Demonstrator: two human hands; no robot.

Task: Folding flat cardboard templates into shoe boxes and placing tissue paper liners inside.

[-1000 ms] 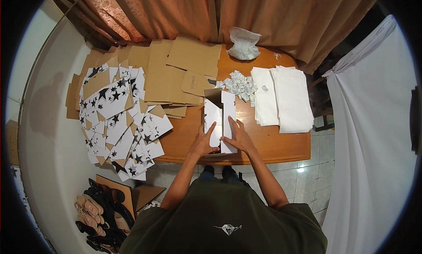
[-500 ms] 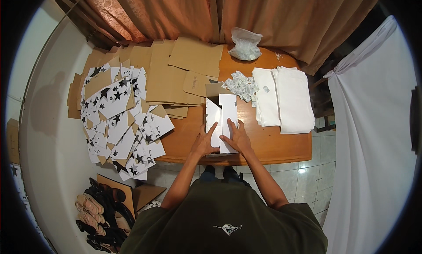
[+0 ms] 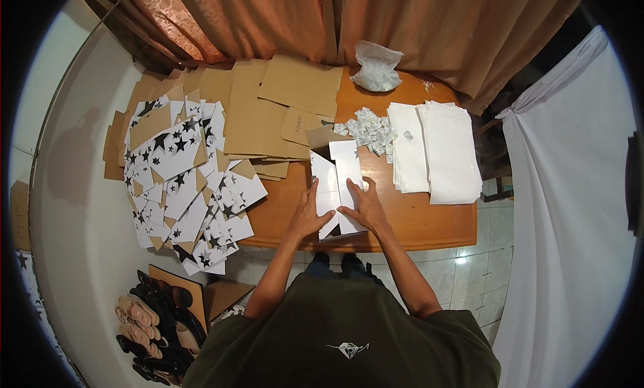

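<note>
Near the table's front edge a white cardboard box (image 3: pixel 347 173) stands between my two hands, its two long top flaps folded inward and almost meeting. A brown end flap sticks up at its far end. My left hand (image 3: pixel 310 212) grips the left side, with the thumb reaching across the left flap. On the other side my right hand (image 3: pixel 366 208) holds the right wall, its thumb pressing near the seam between the flaps. What lies inside the box is hidden.
Left of the box lie a heap of star-printed white flat cartons (image 3: pixel 178 166) and a stack of brown cardboard sheets (image 3: pixel 258 119). Small sachets (image 3: pixel 373 129), a clear plastic bag (image 3: pixel 376 69) and white sheet stacks (image 3: pixel 451 153) lie to the right. Shoes (image 3: pixel 151 321) stand below left.
The box has turned slightly, its far end going left and its near end right. Both hands have shifted with it and still hold its sides.
</note>
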